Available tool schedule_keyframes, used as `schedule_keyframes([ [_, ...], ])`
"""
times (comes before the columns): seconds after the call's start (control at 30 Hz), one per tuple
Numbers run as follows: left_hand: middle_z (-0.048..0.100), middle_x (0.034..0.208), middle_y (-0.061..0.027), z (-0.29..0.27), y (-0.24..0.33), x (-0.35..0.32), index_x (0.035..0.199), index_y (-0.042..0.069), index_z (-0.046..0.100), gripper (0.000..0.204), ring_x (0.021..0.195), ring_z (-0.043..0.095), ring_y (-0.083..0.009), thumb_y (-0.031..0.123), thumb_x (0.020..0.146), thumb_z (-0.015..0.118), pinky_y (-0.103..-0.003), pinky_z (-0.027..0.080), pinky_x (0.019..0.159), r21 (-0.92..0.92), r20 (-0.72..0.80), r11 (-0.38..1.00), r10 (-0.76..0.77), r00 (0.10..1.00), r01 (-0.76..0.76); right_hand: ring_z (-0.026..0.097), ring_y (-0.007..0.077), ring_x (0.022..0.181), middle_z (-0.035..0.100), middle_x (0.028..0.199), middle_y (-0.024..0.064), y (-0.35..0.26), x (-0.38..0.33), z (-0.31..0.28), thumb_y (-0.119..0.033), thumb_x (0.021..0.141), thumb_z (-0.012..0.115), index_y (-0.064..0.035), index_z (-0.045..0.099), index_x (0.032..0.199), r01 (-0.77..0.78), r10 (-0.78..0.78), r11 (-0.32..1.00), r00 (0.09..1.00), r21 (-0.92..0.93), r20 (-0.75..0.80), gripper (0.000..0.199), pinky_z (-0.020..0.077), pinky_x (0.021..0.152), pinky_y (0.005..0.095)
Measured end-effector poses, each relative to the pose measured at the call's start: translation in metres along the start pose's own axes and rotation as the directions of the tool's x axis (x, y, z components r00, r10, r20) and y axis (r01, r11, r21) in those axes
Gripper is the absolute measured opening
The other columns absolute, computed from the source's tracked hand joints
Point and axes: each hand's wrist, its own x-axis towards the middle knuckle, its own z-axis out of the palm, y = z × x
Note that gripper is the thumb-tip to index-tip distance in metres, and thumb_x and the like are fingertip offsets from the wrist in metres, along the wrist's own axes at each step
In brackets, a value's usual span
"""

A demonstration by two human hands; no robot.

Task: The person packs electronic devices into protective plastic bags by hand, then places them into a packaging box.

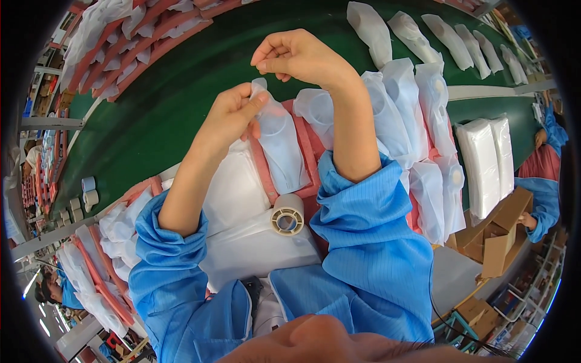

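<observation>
Head view: the left hand (pixel 231 114) has its fingers closed on the far end of a frosted bag (pixel 281 145), seemingly steadying it between pink foam strips (pixel 261 166) at the desk (pixel 145 133). The right hand's (pixel 298 55) fingers curl nearby; whether they grip anything, I cannot tell.

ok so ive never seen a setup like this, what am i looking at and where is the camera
There is no machine here, just a person's bare hands and blue sleeves. The one picture comes from a wide camera worn on the head, looking down, so straight edges bend. The left hand has its grip closed on the end of a translucent bag, its body lying between pink strips. The right hand is raised just beyond, fingers curled; I can't tell whether it holds anything. More translucent bags lie on the green surface, and a hollow roll rests on white sheeting.
</observation>
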Motion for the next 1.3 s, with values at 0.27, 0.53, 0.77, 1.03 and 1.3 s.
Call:
schedule_keyframes([
  [0.27, 0.067, 0.08, -0.0034, -0.003, 0.0, -0.003, 0.105, 0.005, 0.058, 0.026, 0.044, 0.045, -0.003, 0.03, 0.099, 0.055, -0.016, 0.029, 0.039, -0.061, -0.058, 0.996, -0.064, 0.996, 0.06, 0.058, 0.0101, 0.067, 0.067, 0.082, 0.0045, -0.001, -0.001, 0.0, -0.009, 0.086, 0.067, -0.0004, 0.068, 0.094, -0.035, 0.035, 0.999, 0.999, -0.001, -0.008, 0.012, 0.048, 0.06, 0.0238],
  [0.53, 0.068, 0.076, -0.0056, -0.004, 0.001, -0.002, 0.104, 0.004, 0.057, 0.024, 0.041, 0.039, -0.0031, 0.026, 0.096, 0.06, -0.018, 0.028, 0.04, -0.069, -0.028, 0.995, -0.078, 0.997, 0.076, 0.057, 0.0101, 0.067, 0.067, 0.083, 0.0045, 0.0, -0.001, -0.002, -0.01, 0.086, 0.066, -0.0005, 0.068, 0.094, -0.023, 0.023, 1.0, 1.0, 0.012, -0.014, 0.013, 0.0481, 0.06, 0.0239],
  [0.77, 0.068, 0.076, -0.005, -0.006, -0.001, -0.003, 0.103, 0.002, 0.058, 0.023, 0.043, 0.039, -0.0027, 0.021, 0.093, 0.064, -0.018, 0.028, 0.041, -0.106, -0.028, 0.994, 0.017, 0.999, -0.019, 0.057, 0.0102, 0.066, 0.067, 0.082, 0.0045, -0.002, -0.002, -0.001, -0.01, 0.086, 0.066, -0.0006, 0.068, 0.095, -0.023, 0.023, 1.0, 0.999, -0.001, -0.034, 0.013, 0.0481, 0.06, 0.0238],
  [1.03, 0.069, 0.077, -0.0047, -0.005, 0.01, -0.006, 0.109, 0.003, 0.058, 0.025, 0.046, 0.045, -0.0024, 0.018, 0.091, 0.066, -0.017, 0.03, 0.041, -0.041, -0.023, 0.996, -0.085, 0.996, 0.084, 0.057, 0.0103, 0.066, 0.067, 0.081, 0.0046, -0.002, -0.002, -0.002, -0.011, 0.086, 0.067, -0.0005, 0.068, 0.093, -0.022, 0.022, 1.0, 0.999, 0.006, -0.047, 0.013, 0.0479, 0.059, 0.0238],
  [1.3, 0.071, 0.077, -0.0098, 0.014, 0.007, -0.008, 0.119, 0.002, 0.05, 0.048, 0.058, 0.061, -0.0093, 0.005, 0.077, 0.075, -0.021, 0.041, 0.046, 0.073, -0.012, 0.996, 0.047, 0.999, -0.046, 0.057, 0.0101, 0.066, 0.066, 0.08, 0.0043, -0.001, -0.001, -0.001, -0.013, 0.086, 0.068, -0.0006, 0.068, 0.093, -0.001, 0.0, 1.0, 0.999, -0.022, -0.041, 0.015, 0.0473, 0.059, 0.0236],
])
